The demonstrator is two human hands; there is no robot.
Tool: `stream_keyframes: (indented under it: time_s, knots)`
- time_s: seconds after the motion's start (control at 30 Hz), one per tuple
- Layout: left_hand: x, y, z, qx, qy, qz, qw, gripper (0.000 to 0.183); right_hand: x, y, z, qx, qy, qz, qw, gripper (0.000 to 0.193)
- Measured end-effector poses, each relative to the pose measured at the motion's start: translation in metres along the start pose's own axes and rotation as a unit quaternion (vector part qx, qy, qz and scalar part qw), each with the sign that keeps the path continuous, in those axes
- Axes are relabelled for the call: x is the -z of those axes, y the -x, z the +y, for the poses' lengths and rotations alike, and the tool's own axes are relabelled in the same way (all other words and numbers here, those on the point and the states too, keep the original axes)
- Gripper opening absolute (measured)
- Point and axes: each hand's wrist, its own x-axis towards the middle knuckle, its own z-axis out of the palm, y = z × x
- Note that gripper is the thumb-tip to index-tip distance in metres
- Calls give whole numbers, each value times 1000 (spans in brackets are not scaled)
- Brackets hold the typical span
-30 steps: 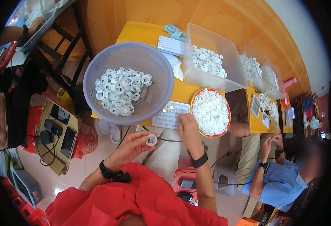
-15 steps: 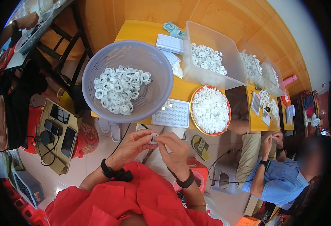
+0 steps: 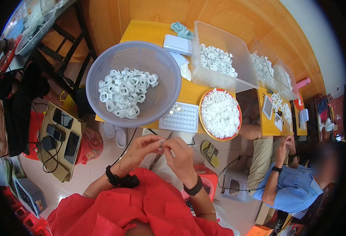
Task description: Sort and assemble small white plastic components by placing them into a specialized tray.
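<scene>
My left hand [image 3: 141, 149] and my right hand [image 3: 179, 154] meet in front of my chest, below the yellow table's [image 3: 188, 94] near edge. Both pinch a small white plastic part [image 3: 161, 142] between their fingertips. Just beyond them lies a white grid tray [image 3: 179, 117] with a few small pieces in its cells. Left of it stands a lavender mesh basket [image 3: 98, 72] holding several white ring-shaped parts [image 3: 125, 92]. To the right sits an orange-rimmed round dish [image 3: 237, 114] heaped with small white parts [image 3: 219, 113].
A clear plastic bin [image 3: 204, 33] of white parts stands behind the dish, with another grid tray [image 3: 177, 44] beside it. A person in a blue shirt [image 3: 295, 188] works at the right. A red stool [image 3: 90, 143] and a box with phones [image 3: 60, 135] sit on the left floor.
My right hand came back from the grid tray to meet my left hand. Both now hold the small white part together, slightly higher than half a second ago.
</scene>
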Motion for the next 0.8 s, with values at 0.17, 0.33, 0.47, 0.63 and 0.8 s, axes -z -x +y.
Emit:
stream_keyframes:
  time_s: [0.17,0.33,0.47,0.63,0.8]
  knots:
    - [1,0,0,7,7,0,1000,25,0,1,3,-14,-9,-6,1000,14]
    - [8,-2,-5,39,84,4,996,25,0,2,-2,37,24,14,999,18]
    - [5,0,3,47,123,-9,991,26,11,-4,3,-12,-10,93,996,13]
    - [1,0,5,49,113,-5,992,27,15,-24,54,-101,33,159,982,10]
    - [1,3,6,45,123,-6,991,27,8,-45,79,-108,80,147,980,12]
